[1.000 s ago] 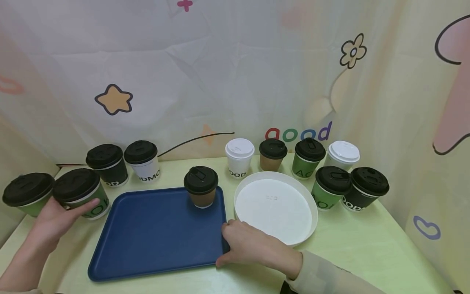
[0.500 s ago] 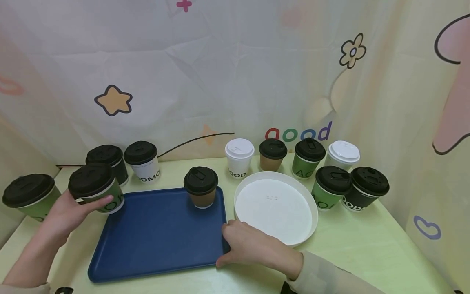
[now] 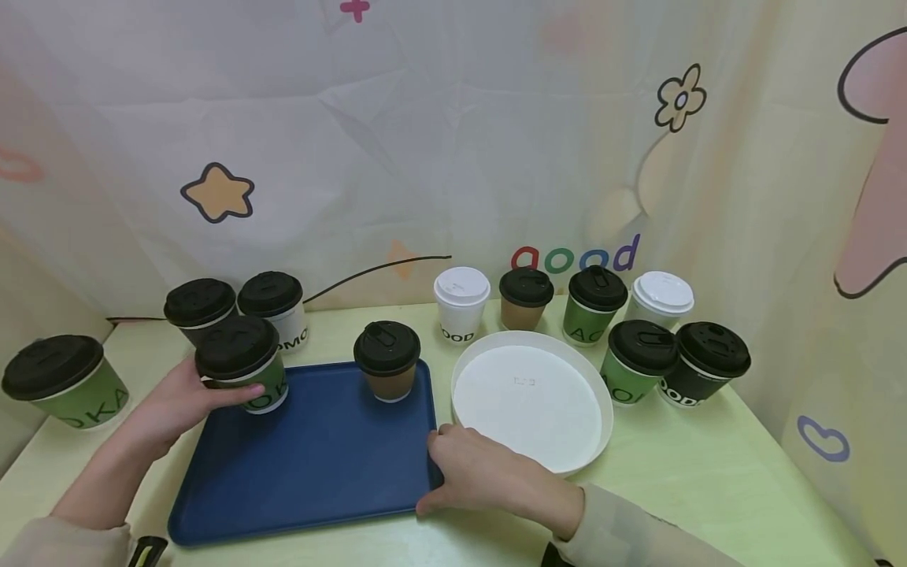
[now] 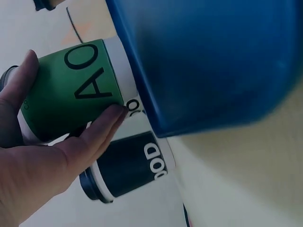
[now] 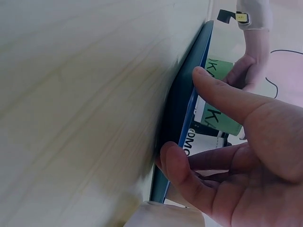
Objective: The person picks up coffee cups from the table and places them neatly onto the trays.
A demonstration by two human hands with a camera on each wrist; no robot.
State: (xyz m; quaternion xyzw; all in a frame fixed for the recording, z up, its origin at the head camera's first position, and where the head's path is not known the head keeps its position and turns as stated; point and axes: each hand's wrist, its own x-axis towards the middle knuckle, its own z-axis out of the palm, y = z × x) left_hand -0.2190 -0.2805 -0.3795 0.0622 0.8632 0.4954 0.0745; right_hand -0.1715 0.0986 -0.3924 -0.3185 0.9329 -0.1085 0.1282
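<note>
The left hand (image 3: 173, 405), fingers curled, held a tapered green cup (image 3: 272, 379) with a black lid (image 3: 237, 346) over a smooth, round-cornered blue tray (image 3: 319, 457). The right hand (image 3: 476, 466) gripped the tray's edge between thumb and fingers; just beyond that hand lay a shallow, round white dish (image 3: 531, 417).

- tray (image 3: 326, 465) on the table (image 3: 708, 488), with a dish (image 3: 524, 417) just to its right
- corner cup (image 3: 388, 354) on the tray, at its back right
- held cup (image 3: 241, 350) in the left hand (image 3: 183, 403) at the tray's back left
- two rear cups (image 3: 201, 302) behind the tray's left end, side by side
- lone cup (image 3: 67, 378) left of the tray
- six cups (image 3: 595, 303) behind and right of the dish
- right hand (image 3: 478, 472) at the tray's right edge, toward the front
</note>
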